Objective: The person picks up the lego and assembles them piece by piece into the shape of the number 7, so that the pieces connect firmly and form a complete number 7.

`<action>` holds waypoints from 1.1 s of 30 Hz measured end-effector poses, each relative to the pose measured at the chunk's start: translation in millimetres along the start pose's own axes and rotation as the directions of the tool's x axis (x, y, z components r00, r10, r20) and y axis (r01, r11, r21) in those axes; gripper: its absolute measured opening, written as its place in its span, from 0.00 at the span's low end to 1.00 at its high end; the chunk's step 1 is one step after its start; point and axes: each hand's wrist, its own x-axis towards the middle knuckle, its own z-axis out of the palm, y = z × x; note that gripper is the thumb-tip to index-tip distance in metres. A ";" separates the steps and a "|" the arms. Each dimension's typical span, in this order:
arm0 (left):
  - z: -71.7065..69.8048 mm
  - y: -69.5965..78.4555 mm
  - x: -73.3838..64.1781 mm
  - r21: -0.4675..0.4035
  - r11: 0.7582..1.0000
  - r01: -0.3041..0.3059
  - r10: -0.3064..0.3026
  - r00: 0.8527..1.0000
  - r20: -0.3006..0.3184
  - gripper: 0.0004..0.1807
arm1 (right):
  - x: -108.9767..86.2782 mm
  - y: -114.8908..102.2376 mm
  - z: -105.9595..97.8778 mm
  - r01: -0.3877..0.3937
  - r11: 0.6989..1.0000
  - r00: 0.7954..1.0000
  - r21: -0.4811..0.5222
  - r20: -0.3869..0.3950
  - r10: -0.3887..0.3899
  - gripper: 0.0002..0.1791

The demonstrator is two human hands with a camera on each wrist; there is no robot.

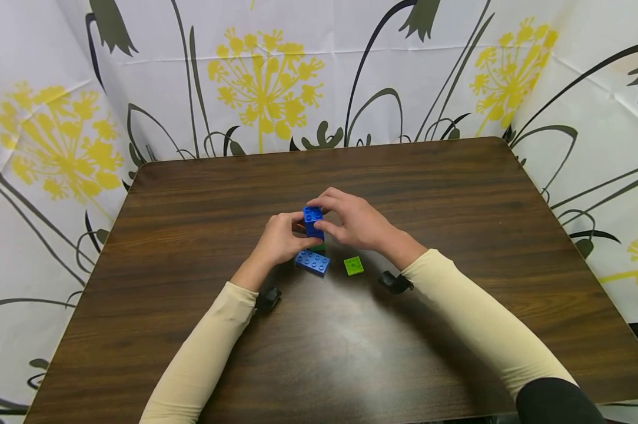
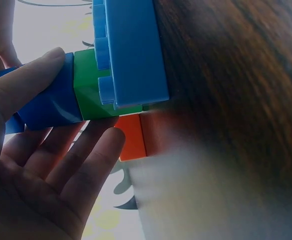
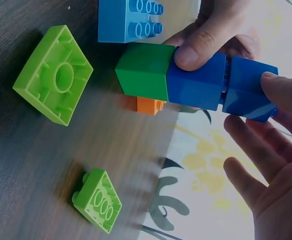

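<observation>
A small stack stands upright on the table: a green brick (image 3: 143, 72) at the bottom, a blue brick (image 3: 195, 82) on it, and a second blue brick (image 3: 245, 95) at the top. A thin gap shows between the two blue bricks. My left hand (image 1: 279, 238) grips the lower blue brick, thumb on the near side. With thumb and fingers, my right hand (image 1: 351, 218) pinches the top blue brick. Close in front of the stack lies a lighter blue brick (image 1: 312, 262) with studs up. Behind it is an orange brick (image 2: 133, 137), mostly hidden in the head view.
A lime green square plate (image 1: 353, 266) lies on the brown table (image 1: 192, 194), right of the lighter blue brick. In the right wrist view another lime green brick (image 3: 98, 200) lies on its side. A patterned curtain (image 1: 319, 70) hangs behind the table.
</observation>
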 end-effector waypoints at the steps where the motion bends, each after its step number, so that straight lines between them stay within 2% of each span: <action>1: 0.0 0.3 0.2 0.001 1.000 -0.001 0.001 1.000 -0.001 0.23 | 0.2 0.0 -0.2 0.002 1.000 1.000 -0.003 0.002 -0.002 0.22; 14: 0.4 0.9 -0.6 -0.012 1.000 0.021 -0.021 1.000 -0.005 0.23 | 0.2 -4.0 -2.6 -0.012 1.000 0.999 -0.014 0.038 0.012 0.24; 22: 0.5 2.6 -0.3 -0.015 1.000 0.026 -0.026 1.000 -0.003 0.22 | 0.9 -5.6 -5.5 -0.054 0.999 0.997 -0.010 0.063 0.054 0.23; 33: 0.4 3.0 0.2 -0.017 1.000 0.019 -0.019 1.000 0.006 0.22 | 2.0 -4.7 -5.0 -0.068 0.998 0.996 -0.012 0.056 0.069 0.23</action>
